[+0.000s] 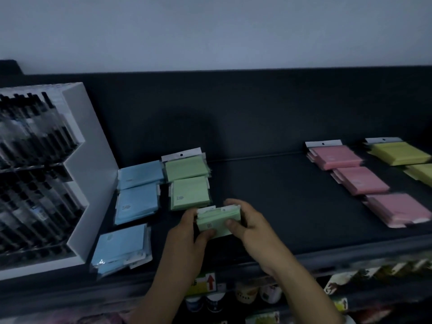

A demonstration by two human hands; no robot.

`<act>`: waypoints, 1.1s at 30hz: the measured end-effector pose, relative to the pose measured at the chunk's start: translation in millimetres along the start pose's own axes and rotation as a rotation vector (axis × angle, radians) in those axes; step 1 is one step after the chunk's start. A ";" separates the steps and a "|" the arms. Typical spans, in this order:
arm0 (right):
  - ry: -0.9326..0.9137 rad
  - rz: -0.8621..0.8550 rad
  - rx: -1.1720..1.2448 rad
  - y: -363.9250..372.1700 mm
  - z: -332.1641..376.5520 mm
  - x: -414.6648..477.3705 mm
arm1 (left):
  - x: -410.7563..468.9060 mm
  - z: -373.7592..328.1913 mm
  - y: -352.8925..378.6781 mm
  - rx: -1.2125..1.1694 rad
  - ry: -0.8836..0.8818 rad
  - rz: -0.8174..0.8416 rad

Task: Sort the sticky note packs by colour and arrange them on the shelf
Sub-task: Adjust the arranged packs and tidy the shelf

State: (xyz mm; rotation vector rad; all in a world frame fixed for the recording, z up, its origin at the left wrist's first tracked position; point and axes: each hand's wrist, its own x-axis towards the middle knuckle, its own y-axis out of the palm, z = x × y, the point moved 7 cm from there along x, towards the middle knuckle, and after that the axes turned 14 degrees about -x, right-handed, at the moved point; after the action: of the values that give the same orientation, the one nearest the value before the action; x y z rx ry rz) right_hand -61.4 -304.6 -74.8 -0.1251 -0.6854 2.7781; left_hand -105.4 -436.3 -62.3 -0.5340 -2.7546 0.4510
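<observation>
As my left hand (187, 232) and right hand (249, 228) clasp the pale green wrapped sticky-note stack (218, 220), fingers (231, 223) curled, I'd square edges, seat it below shelved green packs (189, 195).

- The pen display (77, 160) stands at the shelf's (280, 206) left end.
- The first pack column (136, 203) lies just right of it, with the second pack column (189, 194) next.
- The front stack (218, 222) sits before the second.
- The third pack column (360, 180) and fourth pack column (399, 153) lie far right.

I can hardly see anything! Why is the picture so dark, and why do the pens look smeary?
Head view: dim light dulls the colours; the black pens in the white display rack are blurred; the held green sticky note pack looks sharper.
</observation>
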 end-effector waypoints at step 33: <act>-0.415 -0.064 -0.444 -85.5 20.2 -14.5 | 38.9 -49.4 54.7 -0.074 0.074 0.017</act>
State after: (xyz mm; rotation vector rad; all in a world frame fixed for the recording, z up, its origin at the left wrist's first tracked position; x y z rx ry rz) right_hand -29.6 -245.2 -16.8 0.3892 -1.3730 2.5618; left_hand -106.0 -360.2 -28.1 -0.5808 -2.7065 0.3284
